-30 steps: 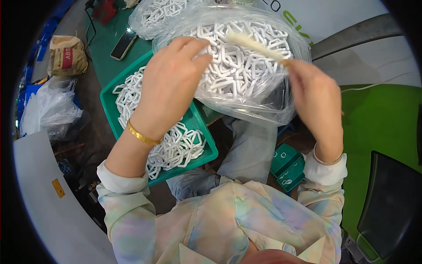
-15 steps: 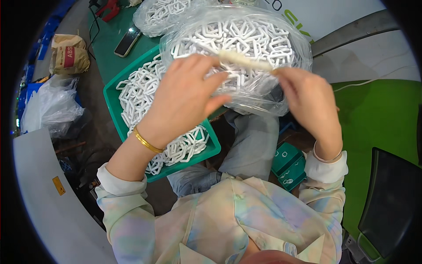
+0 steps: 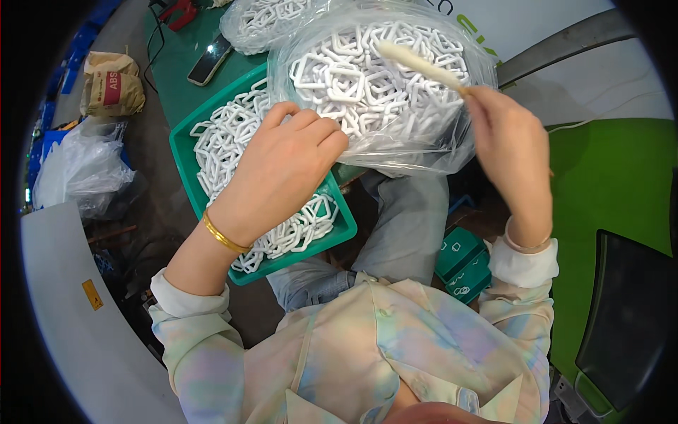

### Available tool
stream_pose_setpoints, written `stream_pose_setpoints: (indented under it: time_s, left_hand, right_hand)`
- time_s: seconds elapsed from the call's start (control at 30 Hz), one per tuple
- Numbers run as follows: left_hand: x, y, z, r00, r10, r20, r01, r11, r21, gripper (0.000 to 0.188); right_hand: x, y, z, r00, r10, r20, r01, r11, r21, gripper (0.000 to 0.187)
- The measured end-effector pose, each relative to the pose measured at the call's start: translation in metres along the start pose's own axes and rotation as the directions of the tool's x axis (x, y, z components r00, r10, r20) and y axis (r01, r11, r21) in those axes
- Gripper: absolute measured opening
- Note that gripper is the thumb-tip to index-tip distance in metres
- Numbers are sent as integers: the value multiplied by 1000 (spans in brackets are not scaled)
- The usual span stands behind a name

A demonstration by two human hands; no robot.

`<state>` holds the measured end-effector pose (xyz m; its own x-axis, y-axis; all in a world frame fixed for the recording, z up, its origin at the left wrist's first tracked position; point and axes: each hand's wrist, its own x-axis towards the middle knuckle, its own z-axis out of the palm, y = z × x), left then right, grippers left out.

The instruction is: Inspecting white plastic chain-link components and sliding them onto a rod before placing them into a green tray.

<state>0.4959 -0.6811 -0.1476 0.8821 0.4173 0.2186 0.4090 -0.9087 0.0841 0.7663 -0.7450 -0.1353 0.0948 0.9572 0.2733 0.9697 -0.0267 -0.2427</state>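
Observation:
My right hand (image 3: pixel 510 145) grips the thin end of a cream-coloured rod (image 3: pixel 417 62). The rod is thicker toward its rounded far end and slants up-left over a clear plastic bag (image 3: pixel 413 161) heaped with white plastic link-like frames (image 3: pixel 339 78). My left hand (image 3: pixel 286 166) is above the green tray (image 3: pixel 185 166), beside the bag's left edge. Its fingers are curled downward and their tips are hidden, so what they hold, if anything, does not show. Similar white frames (image 3: pixel 226 145) fill the tray.
Another bag of white frames (image 3: pixel 272 21) and a phone (image 3: pixel 210 60) lie on the green table. A brown paper sack (image 3: pixel 113 85) and crumpled clear plastic (image 3: pixel 81 173) are at left. Two-part green box (image 3: pixel 462 265) is low at right, near a dark panel (image 3: pixel 628 318) on a green surface.
My left hand has moved down and left, away from the rod, and its fingers have curled. My right hand still holds the rod, whose far end has swung upward. The bag has shifted slightly.

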Motion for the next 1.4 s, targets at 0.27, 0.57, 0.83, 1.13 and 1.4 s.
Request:
stream_pose_setpoints:
  time_s: [0.27,0.57,0.83,1.13,1.4]
  left_hand:
    - [-8,4,0,1000,3,-6,-3,1000,9,12]
    - [-13,21,0,999,-31,-40,30,999,-21,29]
    - [-24,27,-2,999,-45,-23,44,998,-50,35]
    - [-38,35,-11,991,-71,-114,59,992,-110,35]
    - [-104,16,8,894,-428,-129,420,903,-88,25]
  right_hand:
    - [-3,-7,1,966,-56,251,79,994,-81,17]
    - [-14,-13,7,997,-30,66,41,985,-169,13]
    - [-21,-4,-15,987,-24,160,36,997,-75,16]
    - [-25,-1,-36,999,39,-10,-40,991,-126,19]
    - [-51,16,-44,974,228,8,-228,968,103,22]
